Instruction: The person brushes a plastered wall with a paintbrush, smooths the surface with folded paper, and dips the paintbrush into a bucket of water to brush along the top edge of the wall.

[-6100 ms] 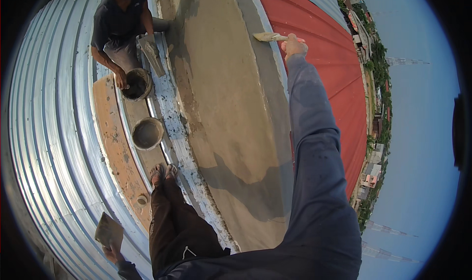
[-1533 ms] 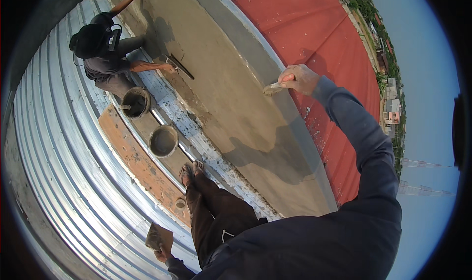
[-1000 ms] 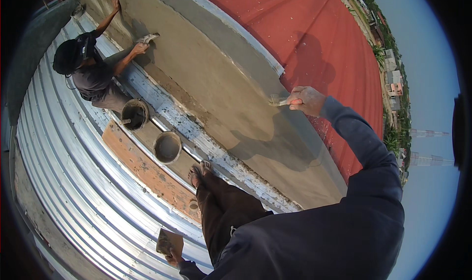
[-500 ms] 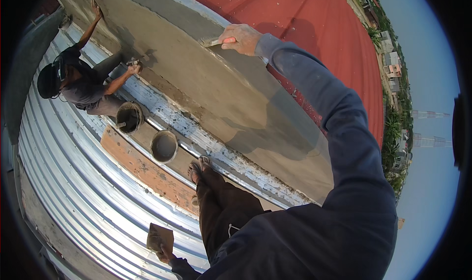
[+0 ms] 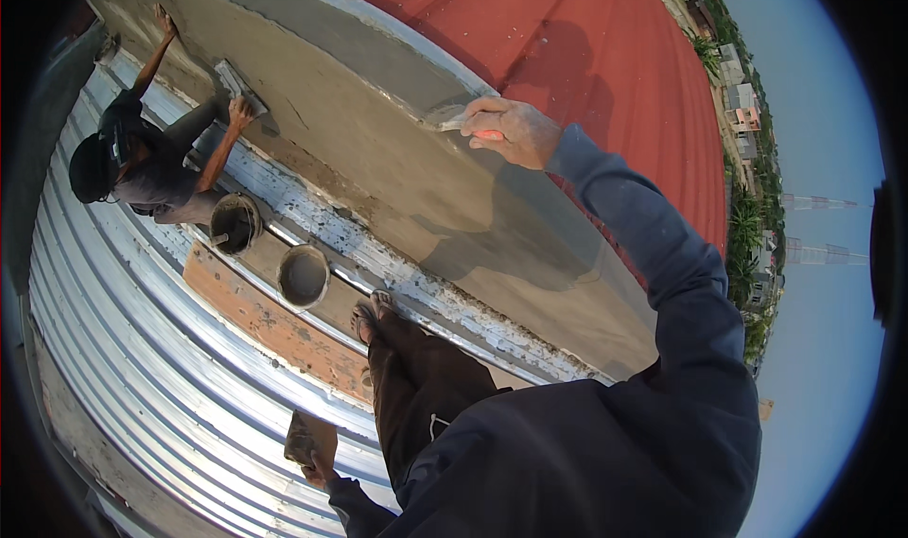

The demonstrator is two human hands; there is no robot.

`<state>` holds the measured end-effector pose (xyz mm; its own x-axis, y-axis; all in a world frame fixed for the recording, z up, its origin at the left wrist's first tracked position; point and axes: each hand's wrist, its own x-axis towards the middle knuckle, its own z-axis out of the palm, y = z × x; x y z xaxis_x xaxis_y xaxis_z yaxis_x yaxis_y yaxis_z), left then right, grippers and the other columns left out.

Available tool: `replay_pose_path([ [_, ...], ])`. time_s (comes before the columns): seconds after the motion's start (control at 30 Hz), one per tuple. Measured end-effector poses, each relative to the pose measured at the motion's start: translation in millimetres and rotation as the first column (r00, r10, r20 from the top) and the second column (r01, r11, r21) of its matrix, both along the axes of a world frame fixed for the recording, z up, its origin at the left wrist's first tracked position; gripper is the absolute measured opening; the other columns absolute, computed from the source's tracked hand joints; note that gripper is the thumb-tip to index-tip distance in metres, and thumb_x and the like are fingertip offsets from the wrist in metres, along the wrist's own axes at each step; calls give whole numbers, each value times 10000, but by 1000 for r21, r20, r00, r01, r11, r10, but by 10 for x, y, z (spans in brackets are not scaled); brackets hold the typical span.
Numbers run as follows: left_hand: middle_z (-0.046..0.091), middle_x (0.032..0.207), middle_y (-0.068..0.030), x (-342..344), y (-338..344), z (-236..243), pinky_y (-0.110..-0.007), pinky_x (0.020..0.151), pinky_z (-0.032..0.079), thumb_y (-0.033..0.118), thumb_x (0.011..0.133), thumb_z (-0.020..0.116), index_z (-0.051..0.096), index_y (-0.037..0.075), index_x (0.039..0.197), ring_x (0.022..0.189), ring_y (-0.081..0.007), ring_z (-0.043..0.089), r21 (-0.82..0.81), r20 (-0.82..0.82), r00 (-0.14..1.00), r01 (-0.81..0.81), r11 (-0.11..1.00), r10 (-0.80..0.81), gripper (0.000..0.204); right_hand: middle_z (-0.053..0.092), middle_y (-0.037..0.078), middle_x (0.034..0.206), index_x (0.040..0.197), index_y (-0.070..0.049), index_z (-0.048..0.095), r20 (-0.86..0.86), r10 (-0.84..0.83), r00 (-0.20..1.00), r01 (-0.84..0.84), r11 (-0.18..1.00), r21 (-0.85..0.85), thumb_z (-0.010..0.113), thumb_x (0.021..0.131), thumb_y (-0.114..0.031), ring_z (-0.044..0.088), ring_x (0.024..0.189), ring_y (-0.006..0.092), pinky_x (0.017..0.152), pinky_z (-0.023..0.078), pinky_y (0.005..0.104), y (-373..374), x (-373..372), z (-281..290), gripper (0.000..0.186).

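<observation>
My right hand (image 5: 515, 133) is closed round the orange handle of a brush. The pale bristle end of the brush (image 5: 453, 124) touches the grey plaster close under the top edge of the wall (image 5: 378, 150). Low on the left, my left hand (image 5: 320, 472) grips a square, mortar-stained plasterer's board (image 5: 310, 438), held away from the wall above the metal roofing. Part of that hand is hidden behind the board.
A co-worker (image 5: 156, 160) crouches at the left, holding a trowel (image 5: 240, 94) against the wall. Two mortar-crusted buckets, one nearer (image 5: 305, 249) and one farther (image 5: 256, 218), stand by my feet. An orange-brown board (image 5: 265, 311) lies on corrugated metal (image 5: 170, 368). Red roofing (image 5: 605, 75) lies beyond the wall.
My right hand and the brush have moved right and slightly down along the wall's upper edge. The co-worker's trowel has come up flat against the wall. My left hand is nearly still.
</observation>
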<state>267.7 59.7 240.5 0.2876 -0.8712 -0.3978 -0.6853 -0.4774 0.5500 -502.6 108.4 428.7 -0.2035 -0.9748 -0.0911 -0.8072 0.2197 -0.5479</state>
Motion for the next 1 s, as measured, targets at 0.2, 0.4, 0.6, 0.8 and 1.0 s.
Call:
replay_pose_path([
  [0.2, 621, 903, -145, 152, -305, -33, -360, 723, 480, 265, 725, 761, 565, -41, 946, 787, -215, 576, -56, 58, 997, -44, 997, 47, 426, 581, 87, 999, 935, -80, 612, -50, 9, 999, -5, 998, 68, 632, 788, -166, 575, 908, 289, 762, 473, 379, 11, 18, -295, 171],
  [0.4, 625, 850, -145, 87, -121, -28, -378, 679, 476, 325, 708, 760, 581, -38, 898, 746, -234, 576, -31, 32, 998, -57, 998, 58, 448, 599, 99, 986, 952, -79, 625, 14, -253, 967, 220, 868, 445, 658, 771, -219, 567, 947, 288, 796, 470, 389, 1945, 446, 78, 232],
  [0.6, 612, 916, -180, -188, -54, -10, -409, 729, 451, 425, 732, 704, 588, -51, 989, 815, -275, 565, -9, 45, 998, 47, 999, -47, 554, 627, 124, 846, 869, -43, 635, 78, -156, 985, 116, 919, 377, 642, 768, -187, 598, 835, 296, 734, 468, 376, 1357, -86, 179, 176],
  [0.8, 609, 937, -184, 78, -238, 46, -380, 739, 458, 420, 750, 684, 567, -84, 1012, 830, -255, 571, -108, 19, 996, 89, 990, -88, 580, 654, 110, 839, 921, -43, 643, -62, -54, 997, 70, 954, 292, 628, 762, -220, 613, 800, 253, 736, 466, 347, -708, -921, -35, 238],
  [1.0, 604, 956, -174, 303, 49, -19, -377, 747, 461, 405, 751, 694, 563, -65, 1031, 847, -240, 569, -146, 16, 1000, -7, 989, 10, 563, 660, 100, 891, 960, -81, 655, -93, -175, 980, 156, 971, -181, 610, 807, -250, 605, 832, 264, 773, 463, 345, -1794, -1124, -202, 232],
])
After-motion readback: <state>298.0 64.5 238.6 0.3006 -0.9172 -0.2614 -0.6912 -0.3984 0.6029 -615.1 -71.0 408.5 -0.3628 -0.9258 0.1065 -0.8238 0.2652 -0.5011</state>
